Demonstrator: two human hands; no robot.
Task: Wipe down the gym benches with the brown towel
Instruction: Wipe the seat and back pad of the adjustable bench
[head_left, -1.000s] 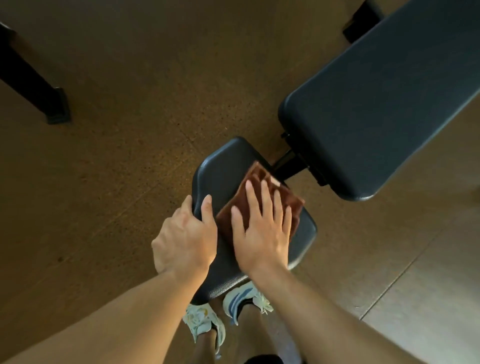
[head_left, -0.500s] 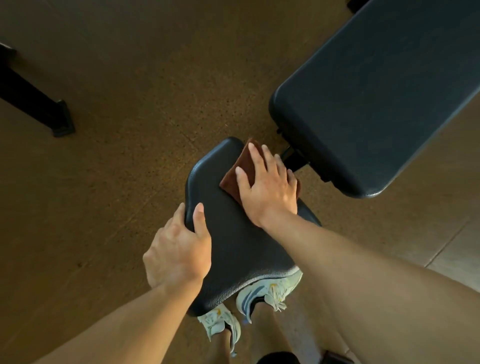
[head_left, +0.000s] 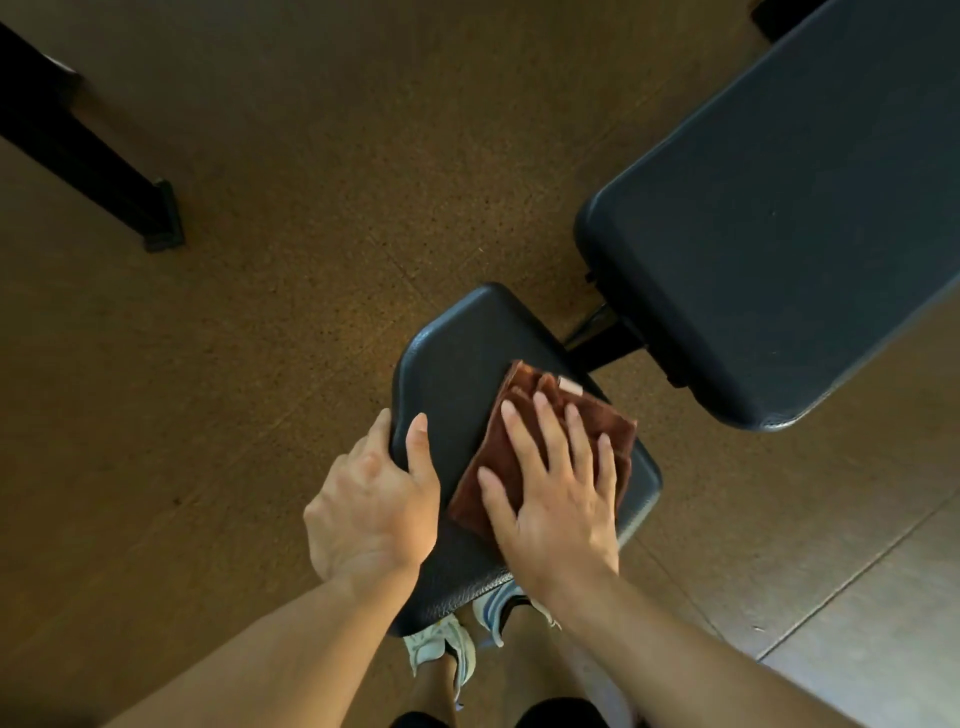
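A folded brown towel (head_left: 587, 415) lies on the small black seat pad (head_left: 457, 364) of a gym bench, on its right half. My right hand (head_left: 556, 493) presses flat on the towel with the fingers spread, covering its near part. My left hand (head_left: 371, 499) grips the seat pad's left edge, thumb on top and fingers curled under the side. The bench's long black back pad (head_left: 779, 218) rises to the upper right, joined to the seat by a dark metal bracket (head_left: 602, 332).
Brown speckled rubber flooring (head_left: 311, 208) surrounds the bench. A black metal leg of other equipment (head_left: 104, 171) ends in a foot at the upper left. My feet in white trainers (head_left: 447, 644) stand under the seat's near end. Lighter floor panels (head_left: 883, 623) lie at the lower right.
My right hand has pulled the towel back from the seat pad's far end toward me, onto its right near half. My left hand has kept its grip on the left edge.
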